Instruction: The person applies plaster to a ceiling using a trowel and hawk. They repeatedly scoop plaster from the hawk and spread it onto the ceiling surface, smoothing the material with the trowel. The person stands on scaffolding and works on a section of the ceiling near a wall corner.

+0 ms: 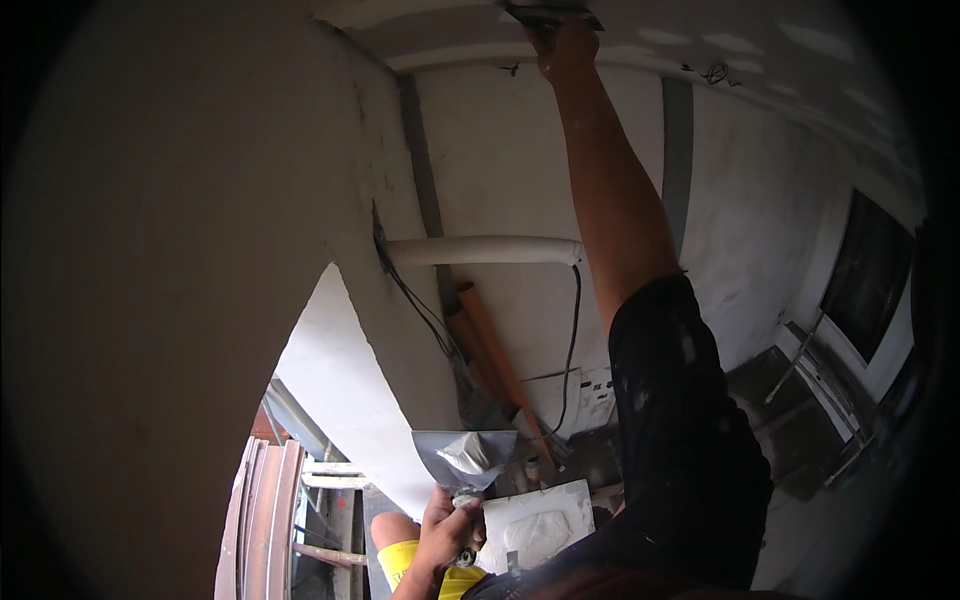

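Observation:
My right hand [567, 48] is stretched up to the ceiling [450, 30], fingers closed round a dark flat-bladed trowel [540, 14]. Its blade lies close against the ceiling surface; whether it touches along its whole length I cannot tell. Low in front of me, my left hand [445, 530] grips the handle of a wide putty knife [428, 446], blade pointing away. A lump of white filler [468, 455] sits on that blade. Just right of the left hand and below it, a white board [580, 498] carries a flattened heap of filler [537, 534].
A plastered wall [180, 250] fills the left. A pale wrapped pipe [480, 250] sticks out ahead, with dark cables [415, 300] hanging by it. Orange pipes [495, 350] lean below. Wire ends [716, 73] hang from the ceiling. A dark window [868, 272] is at right, stacked brown panels [270, 500] lower left.

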`<state>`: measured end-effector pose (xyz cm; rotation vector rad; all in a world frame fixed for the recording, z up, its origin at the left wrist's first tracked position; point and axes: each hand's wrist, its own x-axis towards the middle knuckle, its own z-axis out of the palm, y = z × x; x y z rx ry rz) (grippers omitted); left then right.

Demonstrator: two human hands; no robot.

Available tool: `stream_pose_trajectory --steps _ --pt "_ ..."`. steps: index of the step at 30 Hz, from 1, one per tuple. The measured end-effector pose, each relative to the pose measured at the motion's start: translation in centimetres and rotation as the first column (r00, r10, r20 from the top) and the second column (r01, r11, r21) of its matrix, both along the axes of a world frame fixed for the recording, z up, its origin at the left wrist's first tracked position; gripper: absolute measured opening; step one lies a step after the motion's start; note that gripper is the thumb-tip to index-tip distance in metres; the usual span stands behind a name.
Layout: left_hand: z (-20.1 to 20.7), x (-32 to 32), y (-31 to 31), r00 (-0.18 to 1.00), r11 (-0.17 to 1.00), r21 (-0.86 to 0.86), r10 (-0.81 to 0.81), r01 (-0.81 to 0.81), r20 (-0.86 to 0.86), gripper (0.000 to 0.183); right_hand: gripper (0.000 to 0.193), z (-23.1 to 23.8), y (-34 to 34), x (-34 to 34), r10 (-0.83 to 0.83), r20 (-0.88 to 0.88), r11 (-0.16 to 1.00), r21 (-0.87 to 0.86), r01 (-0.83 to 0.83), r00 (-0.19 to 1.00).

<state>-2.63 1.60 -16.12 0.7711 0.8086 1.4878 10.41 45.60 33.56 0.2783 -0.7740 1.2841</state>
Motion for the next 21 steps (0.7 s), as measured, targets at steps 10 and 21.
stream_pose_trajectory --steps 10,21 --pt "0.4 0.1 -0.8 1.000 1.000 -0.023 0.011 -0.011 -0.020 0.036 0.029 0.5 -2.7 1.1 -0.167 0.049 0.986 0.001 0.168 0.985" --pt "0.3 -0.5 -0.9 0.996 0.997 0.037 -0.073 0.074 -0.047 0.042 0.020 1.4 -6.1 4.1 -0.240 0.089 0.971 0.039 0.237 0.967"
